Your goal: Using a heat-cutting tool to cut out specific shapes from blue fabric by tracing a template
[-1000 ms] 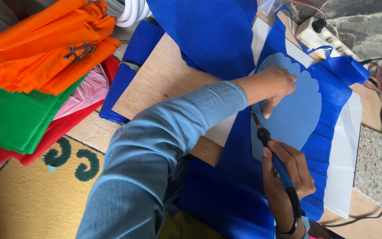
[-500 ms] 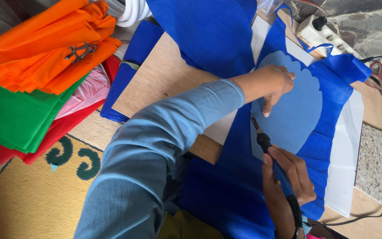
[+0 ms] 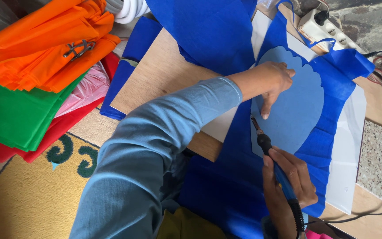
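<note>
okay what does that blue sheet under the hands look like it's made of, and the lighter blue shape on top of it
The blue sheet looks like thin non-woven fabric: matte, with soft folds and creases. The lighter blue shape under the left hand seems stiffer, likely card or thin plastic: it lies flat with clean scalloped edges and a smooth, dull face.

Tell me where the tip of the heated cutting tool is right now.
In the head view, right of centre, the cutting tool in the right hand has its tip at the left edge of the pale blue template, just below the left hand.

Left hand presses a light blue scalloped template onto blue fabric; right hand grips a corded soldering iron at the template's edge.
</note>
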